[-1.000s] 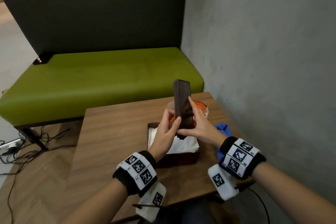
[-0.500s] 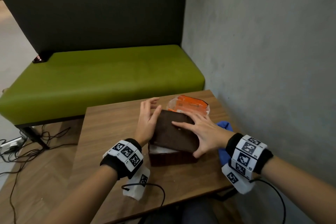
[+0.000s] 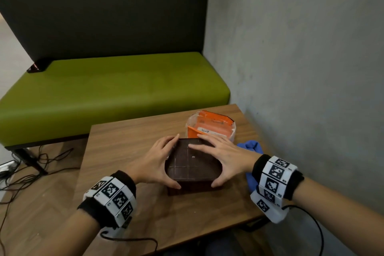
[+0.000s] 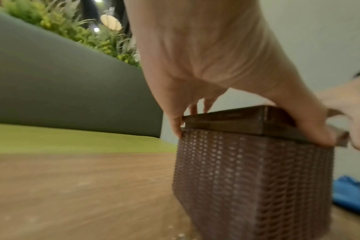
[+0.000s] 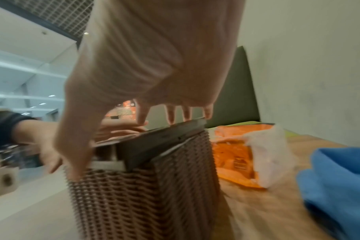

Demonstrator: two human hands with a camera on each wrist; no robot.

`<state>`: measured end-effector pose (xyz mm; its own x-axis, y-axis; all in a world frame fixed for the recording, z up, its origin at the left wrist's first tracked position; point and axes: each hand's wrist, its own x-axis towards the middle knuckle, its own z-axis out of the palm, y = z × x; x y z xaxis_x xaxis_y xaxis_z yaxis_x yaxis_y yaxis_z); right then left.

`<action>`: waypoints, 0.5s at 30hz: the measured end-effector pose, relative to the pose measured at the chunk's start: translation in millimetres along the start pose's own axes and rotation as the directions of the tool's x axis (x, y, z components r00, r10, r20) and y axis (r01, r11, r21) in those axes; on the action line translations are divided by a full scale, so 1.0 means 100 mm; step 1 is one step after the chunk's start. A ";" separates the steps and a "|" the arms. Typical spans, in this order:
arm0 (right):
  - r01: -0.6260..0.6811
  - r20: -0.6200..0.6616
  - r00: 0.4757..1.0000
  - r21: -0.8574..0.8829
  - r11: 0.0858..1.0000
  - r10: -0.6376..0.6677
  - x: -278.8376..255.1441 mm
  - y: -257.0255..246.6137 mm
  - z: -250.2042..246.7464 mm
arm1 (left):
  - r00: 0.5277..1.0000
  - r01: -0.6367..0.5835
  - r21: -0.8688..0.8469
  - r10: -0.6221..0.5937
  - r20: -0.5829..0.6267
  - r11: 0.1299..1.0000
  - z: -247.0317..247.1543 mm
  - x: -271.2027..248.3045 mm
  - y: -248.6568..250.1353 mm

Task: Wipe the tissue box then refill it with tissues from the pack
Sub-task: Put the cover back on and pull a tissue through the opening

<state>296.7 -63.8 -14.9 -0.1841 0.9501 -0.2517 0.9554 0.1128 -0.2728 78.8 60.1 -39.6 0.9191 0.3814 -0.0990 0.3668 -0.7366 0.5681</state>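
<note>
A brown woven tissue box (image 3: 195,186) stands on the wooden table (image 3: 128,143), with its dark flat lid (image 3: 193,162) lying on top. My left hand (image 3: 153,162) spans the lid's left side, fingers along the edge and thumb at the near corner. My right hand (image 3: 226,158) lies flat on the lid's right side, fingers straight, thumb down at the near right corner. In the right wrist view the lid (image 5: 160,138) sits slightly tilted, and a white strip (image 5: 107,164) shows under it. The orange tissue pack (image 3: 212,125) lies just behind the box.
A blue cloth (image 3: 250,146) is bunched on the table right of the box, beside the grey wall (image 3: 301,68). A green bench (image 3: 104,93) runs behind the table. Cables (image 3: 31,162) trail over the floor at the left.
A second ago both hands held the lid upright over the open box with white tissues showing. It has been laid down on the box, and both hands now press on it.
</note>
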 end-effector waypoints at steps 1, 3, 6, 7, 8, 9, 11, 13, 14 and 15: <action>-0.044 -0.043 0.998 0.057 0.997 0.046 -0.03 0.02 0.02 | 1.000 0.007 -0.011 -0.008 -0.018 1.000 0.02 0.00 0.01; -0.140 -0.078 0.984 0.195 0.971 0.157 -0.12 0.08 0.05 | 0.997 0.034 -0.031 -0.036 -0.063 0.999 0.08 0.02 0.00; -0.215 -0.008 0.974 0.276 0.937 0.226 -0.20 0.11 0.09 | 0.989 0.055 -0.061 -0.063 -0.134 0.997 0.16 0.05 -0.03; -0.224 0.004 0.973 0.279 0.934 0.232 -0.21 0.12 0.10 | 0.989 0.058 -0.063 -0.066 -0.135 0.996 0.17 0.05 -0.03; -0.230 0.002 0.971 0.287 0.930 0.239 -0.21 0.13 0.11 | 0.989 0.060 -0.053 -0.067 -0.130 0.997 0.17 0.04 -0.02; -0.229 -0.012 0.970 0.299 0.926 0.243 -0.20 0.14 0.10 | 0.990 0.055 -0.036 -0.059 -0.126 0.998 0.16 0.04 -0.02; -0.213 -0.035 0.971 0.311 0.926 0.235 -0.19 0.14 0.08 | 0.992 0.041 -0.012 -0.042 -0.123 0.999 0.14 0.03 0.00; -0.187 -0.042 0.976 0.327 0.926 0.212 -0.17 0.13 0.06 | 0.992 0.049 -0.009 -0.049 -0.115 0.999 0.12 0.02 0.02; -0.175 -0.044 0.978 0.340 0.924 0.202 -0.16 0.12 0.07 | 0.993 0.053 -0.004 -0.053 -0.107 0.999 0.10 0.03 0.03; -0.170 -0.046 0.979 0.350 0.921 0.198 -0.15 0.11 0.07 | 0.993 0.053 0.010 -0.051 -0.102 0.999 0.10 0.04 0.02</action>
<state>308.4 -79.2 -20.6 0.0197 0.9661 -0.2574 0.8304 -0.1592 -0.5339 84.8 54.6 -46.5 0.8796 0.4736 -0.0445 0.4162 -0.7209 0.5542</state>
